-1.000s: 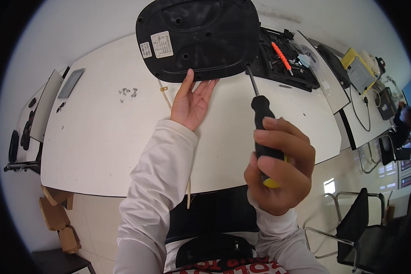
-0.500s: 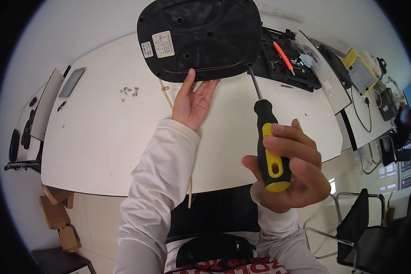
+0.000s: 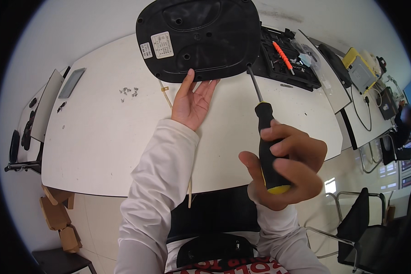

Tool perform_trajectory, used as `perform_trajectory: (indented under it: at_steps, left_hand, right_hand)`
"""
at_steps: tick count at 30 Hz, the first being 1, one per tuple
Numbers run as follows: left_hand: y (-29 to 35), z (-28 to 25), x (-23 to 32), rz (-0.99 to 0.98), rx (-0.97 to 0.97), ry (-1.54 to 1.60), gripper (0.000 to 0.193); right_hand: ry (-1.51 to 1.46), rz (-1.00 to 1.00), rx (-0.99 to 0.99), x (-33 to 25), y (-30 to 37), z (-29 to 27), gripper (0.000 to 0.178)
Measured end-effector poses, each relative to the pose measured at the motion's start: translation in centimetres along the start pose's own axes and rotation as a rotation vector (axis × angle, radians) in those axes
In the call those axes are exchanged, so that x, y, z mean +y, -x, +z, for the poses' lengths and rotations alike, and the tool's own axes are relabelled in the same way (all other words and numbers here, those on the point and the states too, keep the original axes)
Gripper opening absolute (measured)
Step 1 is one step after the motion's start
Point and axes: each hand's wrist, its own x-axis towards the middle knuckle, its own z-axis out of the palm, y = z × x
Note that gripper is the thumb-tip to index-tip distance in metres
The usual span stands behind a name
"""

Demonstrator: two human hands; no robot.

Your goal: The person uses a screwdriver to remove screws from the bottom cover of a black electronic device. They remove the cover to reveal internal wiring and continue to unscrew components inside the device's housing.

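Observation:
A black, rounded plastic housing (image 3: pixel 233 45) with white labels and screw holes is held up, tilted, above the far part of the table. My left hand (image 3: pixel 192 102) supports its near edge, thumb on the face and fingers beneath. My right hand (image 3: pixel 297 160) is closed round the black and yellow handle of a screwdriver (image 3: pixel 265 118). The screwdriver's tip sits in the hole at the housing's lower right corner; whether a screw is there is hidden. A pale cord (image 3: pixel 165 95) hangs from below the housing and passes under my left arm.
Several small screws (image 3: pixel 129 92) lie on the white table (image 3: pixel 91 141), left of my left hand. A grey flat tray (image 3: pixel 72 83) is farther left. Behind the screwdriver stands an opened black tool case (image 3: pixel 301 77) with an orange flexible shaft (image 3: pixel 282 55). A chair (image 3: pixel 358 223) is at right.
The screwdriver's handle has turned about its axis, so its yellow side panel no longer shows. My right fingers have shifted round the handle. My left hand and the housing are almost still.

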Motion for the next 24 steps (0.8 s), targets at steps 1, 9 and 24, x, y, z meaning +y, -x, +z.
perform_trajectory:
  at_steps: [1, 9, 24]
  left_hand:
    - [0.0, 0.0, 0.0, 0.003, 0.0, -0.002, 0.046]
    - [0.0, 0.0, -0.1, 0.002, -0.002, -0.018, 0.047]
    - [-0.1, -0.3, 0.1, -0.006, 0.002, 0.014, 0.046]
  right_hand:
    - [-0.019, 0.005, 0.029, 0.1, 0.0, 0.0, 0.063]
    - [-0.191, -0.016, 0.063, 1.3, -0.2, 0.2, 0.044]
    - [-0.191, -0.025, 0.099, 0.6, 0.3, 1.5, 0.054]
